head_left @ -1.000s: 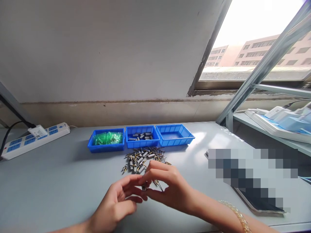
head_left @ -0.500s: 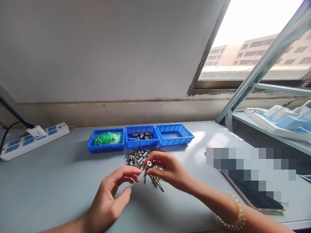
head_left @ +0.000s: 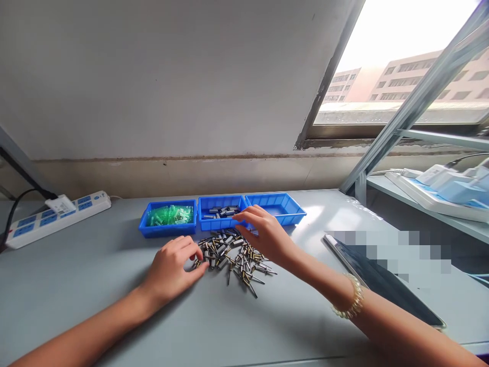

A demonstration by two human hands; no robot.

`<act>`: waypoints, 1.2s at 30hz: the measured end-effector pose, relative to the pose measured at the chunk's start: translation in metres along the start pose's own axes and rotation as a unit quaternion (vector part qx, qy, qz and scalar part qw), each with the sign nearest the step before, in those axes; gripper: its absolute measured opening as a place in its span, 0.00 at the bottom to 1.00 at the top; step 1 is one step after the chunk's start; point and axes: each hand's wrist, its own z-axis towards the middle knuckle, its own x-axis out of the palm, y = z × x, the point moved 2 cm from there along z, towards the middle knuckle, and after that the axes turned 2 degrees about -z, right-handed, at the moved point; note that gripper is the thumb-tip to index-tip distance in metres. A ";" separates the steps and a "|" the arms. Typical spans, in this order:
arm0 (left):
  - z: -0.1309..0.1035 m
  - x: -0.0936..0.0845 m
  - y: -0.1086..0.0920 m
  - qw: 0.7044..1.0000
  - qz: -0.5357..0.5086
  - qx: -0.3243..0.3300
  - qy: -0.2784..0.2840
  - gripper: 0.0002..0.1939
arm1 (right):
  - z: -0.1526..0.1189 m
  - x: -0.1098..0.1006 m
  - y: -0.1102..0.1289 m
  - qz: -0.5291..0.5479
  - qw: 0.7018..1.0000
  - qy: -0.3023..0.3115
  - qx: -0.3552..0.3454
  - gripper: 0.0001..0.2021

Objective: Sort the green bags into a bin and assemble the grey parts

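My left hand rests at the left edge of a loose pile of small metal parts. Its thumb and forefinger are curled close together around a part I cannot make out. The pile mixes grey metal cylinders with thin pins that have brass-coloured sections. My right hand is over the front right corner of the middle blue bin. Its thumb and forefinger are apart, and nothing shows between them. Short metal cylinders lie in that bin.
To the left, a blue bin holds green plastic bags. Another blue bin adjoins the middle one on the right. A power strip lies far left; a dark tablet-like device lies right, beside the metal frame.
My right hand has moved up from the pile to the middle bin, and the metal cylinder it held is no longer visible. My left hand has moved left and curled its fingers at the pile's edge.
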 end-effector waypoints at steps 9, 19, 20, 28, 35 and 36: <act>0.004 0.006 0.000 0.998 0.057 0.012 0.004 0.06 | -0.027 -0.008 0.026 0.120 0.993 0.004 0.004 0.08; 0.004 0.014 0.004 0.999 0.039 0.016 -0.030 0.05 | -0.030 -0.007 0.027 0.122 0.992 0.029 0.006 0.08; 0.004 0.013 0.004 0.999 0.034 0.016 -0.037 0.06 | -0.031 -0.007 0.028 0.123 0.992 0.030 0.008 0.08; 0.001 -0.006 -0.005 0.990 -0.062 0.010 -0.128 0.08 | -0.034 -0.003 0.036 0.195 0.972 0.081 0.107 0.07; -0.017 -0.002 -0.035 0.958 -0.256 -0.089 -0.091 0.06 | -0.039 0.002 0.053 0.397 0.882 0.142 0.208 0.09; -0.019 0.001 -0.037 0.945 -0.295 -0.123 -0.073 0.06 | -0.040 0.001 0.055 0.396 0.884 0.135 0.207 0.06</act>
